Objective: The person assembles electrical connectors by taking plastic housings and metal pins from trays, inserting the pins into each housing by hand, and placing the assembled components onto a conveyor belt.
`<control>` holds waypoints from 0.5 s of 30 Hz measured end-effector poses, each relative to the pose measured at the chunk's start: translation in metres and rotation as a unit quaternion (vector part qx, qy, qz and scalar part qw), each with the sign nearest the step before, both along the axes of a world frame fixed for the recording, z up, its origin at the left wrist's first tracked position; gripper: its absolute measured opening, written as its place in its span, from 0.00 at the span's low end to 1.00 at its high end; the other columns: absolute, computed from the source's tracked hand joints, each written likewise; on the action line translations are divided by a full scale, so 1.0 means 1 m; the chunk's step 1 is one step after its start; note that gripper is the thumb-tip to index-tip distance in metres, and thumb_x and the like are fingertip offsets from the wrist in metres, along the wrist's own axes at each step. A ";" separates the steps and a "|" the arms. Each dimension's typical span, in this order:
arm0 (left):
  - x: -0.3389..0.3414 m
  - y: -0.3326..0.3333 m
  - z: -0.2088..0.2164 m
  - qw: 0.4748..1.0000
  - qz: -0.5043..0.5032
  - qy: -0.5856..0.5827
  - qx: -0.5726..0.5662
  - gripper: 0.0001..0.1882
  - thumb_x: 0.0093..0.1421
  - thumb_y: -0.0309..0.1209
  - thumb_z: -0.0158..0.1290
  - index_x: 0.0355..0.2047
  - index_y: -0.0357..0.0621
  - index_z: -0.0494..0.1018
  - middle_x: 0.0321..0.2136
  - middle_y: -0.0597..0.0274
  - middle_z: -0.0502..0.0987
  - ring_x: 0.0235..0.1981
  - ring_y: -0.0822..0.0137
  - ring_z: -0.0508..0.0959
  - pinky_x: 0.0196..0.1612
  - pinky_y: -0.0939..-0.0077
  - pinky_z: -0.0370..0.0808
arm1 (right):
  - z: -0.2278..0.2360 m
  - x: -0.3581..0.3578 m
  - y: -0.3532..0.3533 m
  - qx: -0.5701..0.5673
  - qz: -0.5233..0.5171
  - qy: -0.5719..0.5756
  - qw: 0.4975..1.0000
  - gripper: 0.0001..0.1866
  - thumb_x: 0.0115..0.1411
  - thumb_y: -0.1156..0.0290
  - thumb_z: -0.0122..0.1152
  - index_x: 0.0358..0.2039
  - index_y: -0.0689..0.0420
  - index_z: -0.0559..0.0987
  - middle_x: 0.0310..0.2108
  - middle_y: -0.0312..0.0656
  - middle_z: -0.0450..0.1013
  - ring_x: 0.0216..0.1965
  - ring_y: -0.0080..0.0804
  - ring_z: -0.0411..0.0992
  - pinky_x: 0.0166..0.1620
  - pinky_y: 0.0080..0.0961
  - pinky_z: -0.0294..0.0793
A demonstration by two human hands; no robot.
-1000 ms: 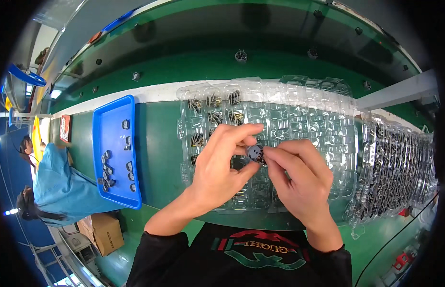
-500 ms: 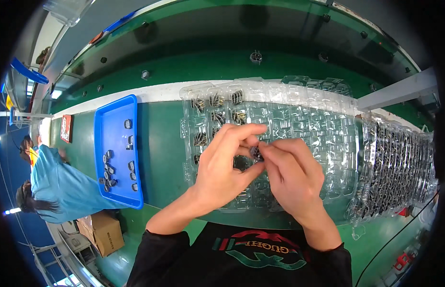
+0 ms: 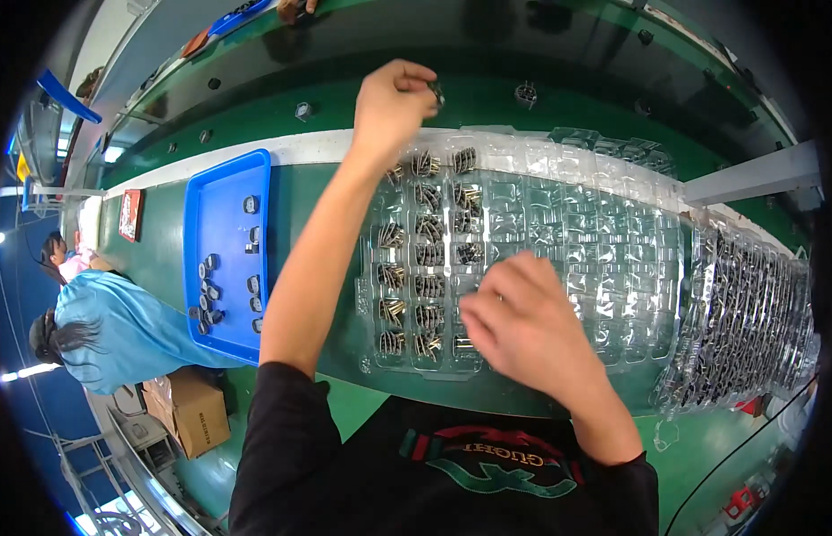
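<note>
My left hand reaches out over the dark green belt, its fingertips pinched on a small dark component. Another component, with thin pins sticking up, sits on the belt to the right of that hand. My right hand hovers above the clear plastic tray, its fingers curled and smeared by motion. Whether it holds anything does not show. The tray's left columns carry small dark parts with metal pins in their pockets; part of the middle is hidden by my right hand.
Left of the tray lies a blue bin with several dark round components. At right stand filled clear trays, packed close, beside a white post. A person in light blue works at far left, and another hand shows across the belt.
My left hand has left my right hand and gone forward over the belt, where it pinches a dark component. My right hand has dropped slightly over the tray; the part between both hands is gone from view.
</note>
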State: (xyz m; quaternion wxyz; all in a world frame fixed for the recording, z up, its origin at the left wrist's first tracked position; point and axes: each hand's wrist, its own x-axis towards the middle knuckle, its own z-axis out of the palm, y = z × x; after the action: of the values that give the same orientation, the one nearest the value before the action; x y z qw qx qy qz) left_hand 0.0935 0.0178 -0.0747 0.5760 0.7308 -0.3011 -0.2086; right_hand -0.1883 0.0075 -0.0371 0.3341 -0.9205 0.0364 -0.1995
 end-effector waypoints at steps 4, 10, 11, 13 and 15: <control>0.037 -0.033 0.003 0.998 0.015 -0.050 0.032 0.16 0.51 0.18 0.54 0.42 0.32 0.77 0.32 0.54 0.79 0.34 0.66 0.81 0.38 0.75 0.80 | -0.004 -0.014 0.013 -0.090 0.068 0.089 0.990 0.06 0.46 0.70 0.66 0.20 0.55 0.76 0.29 0.37 0.65 0.38 0.36 0.64 0.41 0.32 0.63; 0.087 -0.039 -0.037 0.952 0.051 -0.261 0.150 0.10 0.47 0.28 0.58 0.31 0.52 0.83 0.35 0.55 0.82 0.41 0.54 0.82 0.46 0.64 0.78 | -0.008 -0.010 0.032 -0.142 0.043 0.102 0.984 0.04 0.46 0.72 0.60 0.18 0.57 0.78 0.27 0.39 0.66 0.37 0.36 0.64 0.40 0.32 0.61; 0.082 -0.040 -0.038 0.950 0.038 -0.255 0.174 0.08 0.48 0.30 0.60 0.31 0.51 0.83 0.36 0.56 0.82 0.41 0.53 0.81 0.46 0.63 0.78 | -0.008 -0.010 0.033 -0.145 0.045 0.094 0.984 0.04 0.46 0.72 0.60 0.18 0.57 0.78 0.27 0.39 0.66 0.37 0.36 0.64 0.40 0.32 0.61; 0.074 -0.038 -0.030 0.952 -0.002 -0.235 0.196 0.09 0.49 0.35 0.60 0.31 0.51 0.83 0.37 0.57 0.82 0.41 0.54 0.82 0.46 0.63 0.78 | -0.007 -0.008 0.036 -0.184 0.037 0.132 0.973 0.04 0.45 0.73 0.61 0.17 0.57 0.78 0.26 0.38 0.67 0.36 0.35 0.64 0.39 0.32 0.60; 0.065 -0.033 -0.013 0.943 0.028 -0.275 0.187 0.11 0.49 0.38 0.60 0.33 0.51 0.82 0.37 0.57 0.81 0.42 0.53 0.81 0.47 0.63 0.77 | -0.008 -0.008 0.032 -0.198 0.032 0.126 0.971 0.04 0.44 0.73 0.61 0.15 0.57 0.77 0.23 0.38 0.67 0.34 0.35 0.65 0.39 0.31 0.60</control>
State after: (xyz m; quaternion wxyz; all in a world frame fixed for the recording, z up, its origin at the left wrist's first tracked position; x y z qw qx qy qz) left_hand 0.1580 -0.0153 -0.0876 0.3296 0.8623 -0.3828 -0.0352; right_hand -0.1967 0.0391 -0.0448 0.1437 -0.9868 0.0082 -0.0742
